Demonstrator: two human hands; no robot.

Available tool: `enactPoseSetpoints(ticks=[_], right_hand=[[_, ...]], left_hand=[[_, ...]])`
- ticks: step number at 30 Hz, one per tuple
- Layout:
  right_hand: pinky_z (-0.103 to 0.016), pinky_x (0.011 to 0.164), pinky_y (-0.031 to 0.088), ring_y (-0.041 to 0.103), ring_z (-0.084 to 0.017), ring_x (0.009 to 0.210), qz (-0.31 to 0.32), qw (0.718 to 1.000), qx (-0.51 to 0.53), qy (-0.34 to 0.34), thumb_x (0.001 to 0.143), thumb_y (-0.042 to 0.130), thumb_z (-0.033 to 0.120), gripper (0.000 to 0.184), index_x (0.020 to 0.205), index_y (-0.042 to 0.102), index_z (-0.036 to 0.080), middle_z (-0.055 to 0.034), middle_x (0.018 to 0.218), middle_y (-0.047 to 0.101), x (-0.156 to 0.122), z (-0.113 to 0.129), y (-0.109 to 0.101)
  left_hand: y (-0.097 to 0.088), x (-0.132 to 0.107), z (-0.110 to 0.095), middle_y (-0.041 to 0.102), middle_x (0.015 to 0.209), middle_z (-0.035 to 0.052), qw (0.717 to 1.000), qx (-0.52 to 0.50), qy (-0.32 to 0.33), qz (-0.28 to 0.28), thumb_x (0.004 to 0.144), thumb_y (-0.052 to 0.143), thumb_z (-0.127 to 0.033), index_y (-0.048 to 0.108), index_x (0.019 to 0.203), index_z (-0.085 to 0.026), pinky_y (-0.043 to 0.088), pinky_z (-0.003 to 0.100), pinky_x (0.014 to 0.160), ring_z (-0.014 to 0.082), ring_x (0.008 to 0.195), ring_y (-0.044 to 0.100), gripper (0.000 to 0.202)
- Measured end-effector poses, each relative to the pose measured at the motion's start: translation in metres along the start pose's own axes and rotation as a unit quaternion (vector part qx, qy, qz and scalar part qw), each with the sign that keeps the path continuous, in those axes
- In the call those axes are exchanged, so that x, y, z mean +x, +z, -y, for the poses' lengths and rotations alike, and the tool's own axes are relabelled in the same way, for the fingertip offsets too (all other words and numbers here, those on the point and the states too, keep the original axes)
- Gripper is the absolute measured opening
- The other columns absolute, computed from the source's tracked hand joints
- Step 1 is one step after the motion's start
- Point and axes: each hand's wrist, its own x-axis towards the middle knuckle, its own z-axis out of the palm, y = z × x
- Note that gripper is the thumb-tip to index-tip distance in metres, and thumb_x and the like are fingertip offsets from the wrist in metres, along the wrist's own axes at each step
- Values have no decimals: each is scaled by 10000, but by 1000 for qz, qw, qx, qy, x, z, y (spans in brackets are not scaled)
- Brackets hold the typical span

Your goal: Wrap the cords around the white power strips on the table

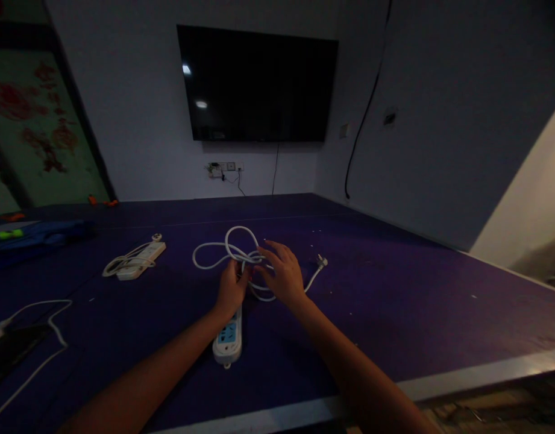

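Observation:
A white power strip (229, 343) with blue socket faces lies on the purple surface, its far end hidden under my left hand (232, 289). That hand is closed around the white power cord (241, 229) near the strip's far end. The cord rises in loose loops above and in front of my fingers. My right hand (284, 274) curls over the cord's loops from the right, with the cord between its thumb and fingers. From there the cord runs right to its plug (322, 261), which rests on the surface.
Another power strip (142, 261), its cord bundled on it, lies to the left. A dark device (15, 349) and a white cable (55, 328) are at the near left. Folded blue cloth (37, 235) sits farther back. A television (259, 84) hangs on the far wall.

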Motion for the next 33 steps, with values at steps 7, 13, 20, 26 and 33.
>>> enactPoseSetpoints(ticks=[7,13,20,26,33], right_hand=[[-409,939,419,473,-239,1150,6,998,-44,-45,841,552,264,307,1142,598,228,-82,1216,568,-3,11,1],[-364,894,470,542,-210,1058,-6,998,-13,-54,873,503,250,243,1078,627,212,-79,1124,620,-3,13,0],[-330,858,503,590,-189,984,-46,997,29,-50,883,473,232,219,1019,644,213,-80,1033,648,-3,14,0],[-317,841,509,604,-189,957,-57,996,74,-12,851,498,223,212,997,650,201,-88,1020,644,-6,11,5],[-332,835,496,596,-194,959,-86,983,149,60,868,448,234,210,930,644,187,-107,1030,620,-1,10,7]], left_hand=[[-1,-4,0,603,752,28,996,71,41,37,815,499,-331,530,879,-172,426,262,584,156,638,571,174],[0,-5,-3,585,717,9,987,122,77,76,843,459,-355,545,943,-175,392,255,558,145,592,540,223],[-2,-8,-13,607,767,18,993,40,77,75,854,444,-421,575,890,-171,415,261,644,156,698,559,285],[-3,-6,-17,526,564,-25,1000,13,21,8,829,470,-474,550,687,-168,378,226,524,121,527,498,348],[-5,-2,-15,585,523,2,998,6,-41,-55,813,472,-513,583,672,-172,391,226,468,137,481,549,386]])
